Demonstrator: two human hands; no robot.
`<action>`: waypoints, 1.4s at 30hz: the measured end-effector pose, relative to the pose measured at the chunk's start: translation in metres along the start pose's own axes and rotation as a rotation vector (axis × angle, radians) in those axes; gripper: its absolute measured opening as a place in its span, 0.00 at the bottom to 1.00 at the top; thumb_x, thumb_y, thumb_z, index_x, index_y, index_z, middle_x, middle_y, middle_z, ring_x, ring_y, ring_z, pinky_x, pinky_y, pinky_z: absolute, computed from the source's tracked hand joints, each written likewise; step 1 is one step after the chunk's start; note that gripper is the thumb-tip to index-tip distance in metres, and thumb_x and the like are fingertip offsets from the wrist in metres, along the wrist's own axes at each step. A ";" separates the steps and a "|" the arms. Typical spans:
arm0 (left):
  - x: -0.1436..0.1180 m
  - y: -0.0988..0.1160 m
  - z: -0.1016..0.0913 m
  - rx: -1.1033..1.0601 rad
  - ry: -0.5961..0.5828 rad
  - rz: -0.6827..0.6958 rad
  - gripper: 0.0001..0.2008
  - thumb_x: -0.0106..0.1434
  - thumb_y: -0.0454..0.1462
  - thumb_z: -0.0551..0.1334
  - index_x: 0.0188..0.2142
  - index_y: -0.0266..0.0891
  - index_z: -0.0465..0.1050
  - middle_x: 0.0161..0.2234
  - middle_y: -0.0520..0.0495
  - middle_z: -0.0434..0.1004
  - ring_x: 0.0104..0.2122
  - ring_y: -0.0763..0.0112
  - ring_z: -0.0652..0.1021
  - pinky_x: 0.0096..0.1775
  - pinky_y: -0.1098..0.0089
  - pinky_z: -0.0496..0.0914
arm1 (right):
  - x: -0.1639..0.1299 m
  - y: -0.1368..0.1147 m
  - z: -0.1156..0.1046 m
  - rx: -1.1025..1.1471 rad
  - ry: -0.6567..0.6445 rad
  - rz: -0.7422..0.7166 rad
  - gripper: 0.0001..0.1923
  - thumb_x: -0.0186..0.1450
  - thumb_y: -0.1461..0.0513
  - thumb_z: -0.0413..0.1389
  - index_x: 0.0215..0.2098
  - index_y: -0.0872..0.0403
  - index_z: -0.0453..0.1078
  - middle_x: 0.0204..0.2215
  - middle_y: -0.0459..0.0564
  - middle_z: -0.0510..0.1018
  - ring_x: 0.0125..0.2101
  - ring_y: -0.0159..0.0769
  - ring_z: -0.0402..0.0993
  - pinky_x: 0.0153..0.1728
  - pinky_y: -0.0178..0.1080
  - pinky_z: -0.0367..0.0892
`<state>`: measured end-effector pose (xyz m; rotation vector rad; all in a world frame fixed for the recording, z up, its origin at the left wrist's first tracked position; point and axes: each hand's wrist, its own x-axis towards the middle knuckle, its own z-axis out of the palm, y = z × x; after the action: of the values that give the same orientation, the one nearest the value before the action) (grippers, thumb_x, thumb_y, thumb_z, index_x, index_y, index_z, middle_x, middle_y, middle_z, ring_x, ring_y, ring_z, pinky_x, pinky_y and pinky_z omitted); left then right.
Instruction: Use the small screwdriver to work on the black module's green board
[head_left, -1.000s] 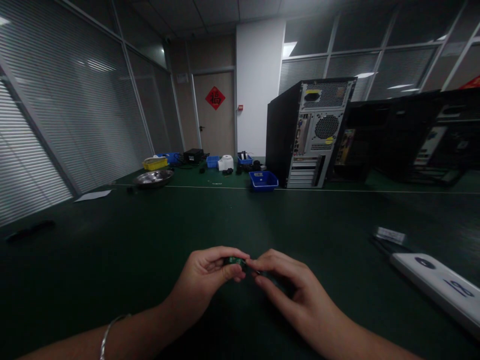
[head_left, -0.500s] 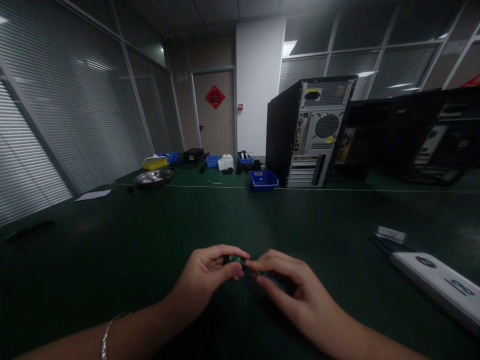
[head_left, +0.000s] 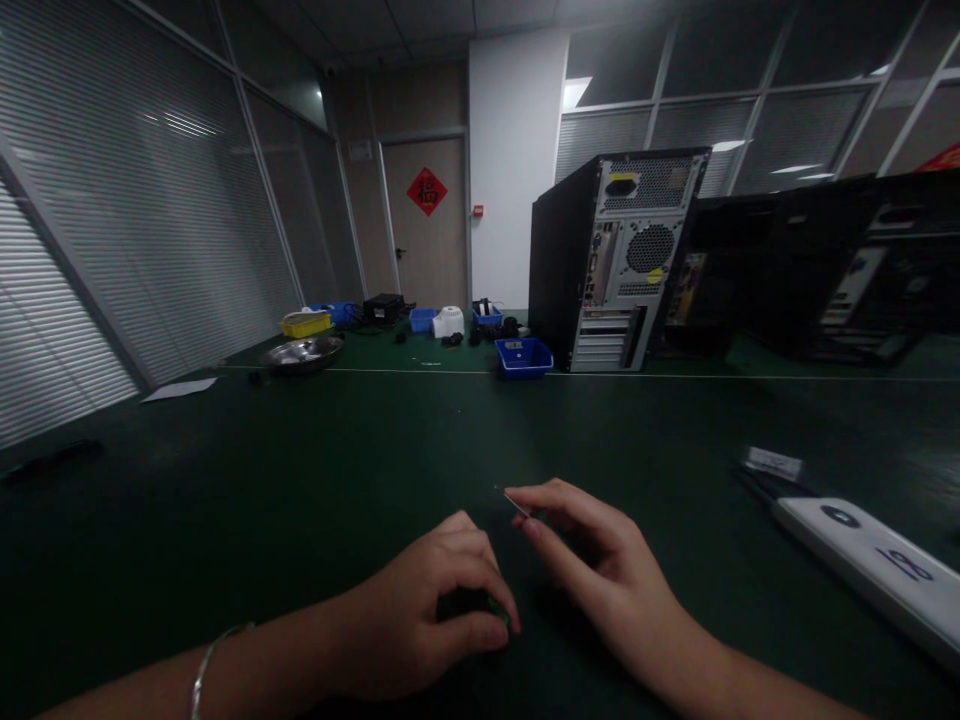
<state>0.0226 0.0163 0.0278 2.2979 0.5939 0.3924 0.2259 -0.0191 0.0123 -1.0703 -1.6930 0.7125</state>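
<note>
My left hand (head_left: 450,605) is low over the green table, its fingers curled and the thumb bent in below them. Between them a sliver of a small green circuit board (head_left: 498,608) shows; the rest is hidden by the fingers. To the right and a little higher, my right hand (head_left: 592,560) pinches a thin flat piece (head_left: 517,505) with a pale edge between thumb and fingertips. What kind of piece it is, I cannot tell. The two hands are apart.
A white device marked 18 (head_left: 870,550) lies at the right. Farther back stand a blue bin (head_left: 523,360), a computer tower (head_left: 585,265) with more cases beside it, a metal bowl (head_left: 302,355) and a yellow tray (head_left: 305,325). Paper (head_left: 180,389) lies at the left.
My hands have separated. The left came down towards me and turned with the circuit board; the right moved slightly away from me, carrying the thin piece off the board.
</note>
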 end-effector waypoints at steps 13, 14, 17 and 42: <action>-0.003 0.001 0.005 0.101 0.119 -0.010 0.23 0.53 0.50 0.69 0.43 0.39 0.71 0.42 0.41 0.72 0.41 0.56 0.70 0.46 0.59 0.65 | 0.002 -0.003 0.000 -0.016 -0.069 -0.017 0.09 0.68 0.63 0.54 0.44 0.52 0.75 0.38 0.50 0.80 0.40 0.39 0.76 0.41 0.40 0.71; -0.004 0.003 0.006 0.137 0.119 -0.019 0.24 0.51 0.52 0.69 0.40 0.38 0.70 0.40 0.41 0.72 0.39 0.56 0.70 0.44 0.59 0.65 | 0.002 -0.004 0.000 -0.032 -0.083 -0.016 0.08 0.68 0.63 0.54 0.42 0.53 0.75 0.38 0.50 0.80 0.40 0.39 0.76 0.41 0.40 0.70; -0.005 0.009 0.008 0.226 0.069 -0.055 0.25 0.48 0.53 0.70 0.37 0.39 0.69 0.39 0.42 0.73 0.38 0.56 0.70 0.45 0.56 0.64 | 0.002 -0.004 0.002 -0.091 -0.128 0.002 0.05 0.67 0.65 0.53 0.37 0.54 0.71 0.33 0.49 0.77 0.34 0.37 0.74 0.36 0.38 0.69; 0.010 -0.029 0.007 -0.724 0.577 -0.288 0.19 0.51 0.28 0.68 0.41 0.40 0.66 0.38 0.47 0.75 0.43 0.61 0.77 0.46 0.61 0.70 | 0.002 -0.046 -0.011 -0.420 -0.653 0.001 0.17 0.50 0.72 0.58 0.37 0.51 0.71 0.38 0.48 0.78 0.37 0.42 0.75 0.38 0.38 0.67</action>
<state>0.0255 0.0360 0.0032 1.3741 0.8717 0.9615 0.2207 -0.0381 0.0550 -1.1968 -2.4832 0.7782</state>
